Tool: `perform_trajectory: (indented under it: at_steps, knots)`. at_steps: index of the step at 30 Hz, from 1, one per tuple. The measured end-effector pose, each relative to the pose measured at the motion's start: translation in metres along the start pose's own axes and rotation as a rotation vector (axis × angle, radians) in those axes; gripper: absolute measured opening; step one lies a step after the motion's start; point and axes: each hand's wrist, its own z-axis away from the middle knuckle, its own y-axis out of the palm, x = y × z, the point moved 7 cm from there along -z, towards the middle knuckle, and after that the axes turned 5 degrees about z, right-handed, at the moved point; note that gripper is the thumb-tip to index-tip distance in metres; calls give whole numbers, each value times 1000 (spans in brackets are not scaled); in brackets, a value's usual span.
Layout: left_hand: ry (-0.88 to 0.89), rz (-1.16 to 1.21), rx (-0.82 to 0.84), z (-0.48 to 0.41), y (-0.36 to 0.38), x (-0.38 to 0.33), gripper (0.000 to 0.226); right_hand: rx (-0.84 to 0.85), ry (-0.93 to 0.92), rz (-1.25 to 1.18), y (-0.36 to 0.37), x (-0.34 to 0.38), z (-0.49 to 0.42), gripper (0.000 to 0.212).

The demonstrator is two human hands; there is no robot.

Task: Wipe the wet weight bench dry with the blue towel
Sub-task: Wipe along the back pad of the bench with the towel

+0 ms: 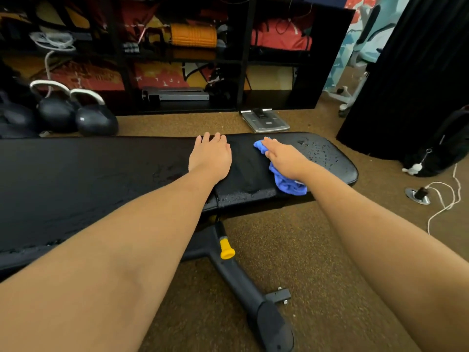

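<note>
We observe both forearms bare above the weight bench (101,174): no sleeves, no gloves. The left hand (210,156) and right hand (284,158) carry no rings, watch or wristband.

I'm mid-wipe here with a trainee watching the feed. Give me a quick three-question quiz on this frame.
1. True or false: the left hand holds the blue towel.
2. Where do water droplets remain on the weight bench? A) the end right of the towel B) under the kettlebells C) nowhere
3. What colour is the knob on the bench frame?

Key: 1. False, the right hand presses it. 2. A. 3. Yellow.
</note>
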Motion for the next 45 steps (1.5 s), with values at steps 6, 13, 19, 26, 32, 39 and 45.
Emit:
perform_trajectory:
  at_steps: [6, 13, 19, 26, 32, 39, 45]
  knots:
    - [22, 16, 57, 12, -10, -6, 48, 96, 74, 106, -5, 3, 1, 56]
    - [22, 50, 14, 2, -2, -2, 51, -42, -36, 120, 16, 4, 35, 54]
    - [-9, 84, 13, 2, -4, -1, 51, -66, -191, 71, 16, 3, -36, 29]
    - [-44, 114, 17, 0, -3, 1, 53, -149, -264, 59, 27, 7, 39, 57]
    - [-52, 63, 101, 1, -3, -4, 50, -34, -245, 151, 34, 0, 18, 81]
    - [-316, -4, 100, -7, 5, -37, 52, -48, -338, 232, 27, 1, -57, 28]
    - [-317, 2, 71, 13, 11, -53, 61, -269, -107, -149, 20, -4, 58, 67]
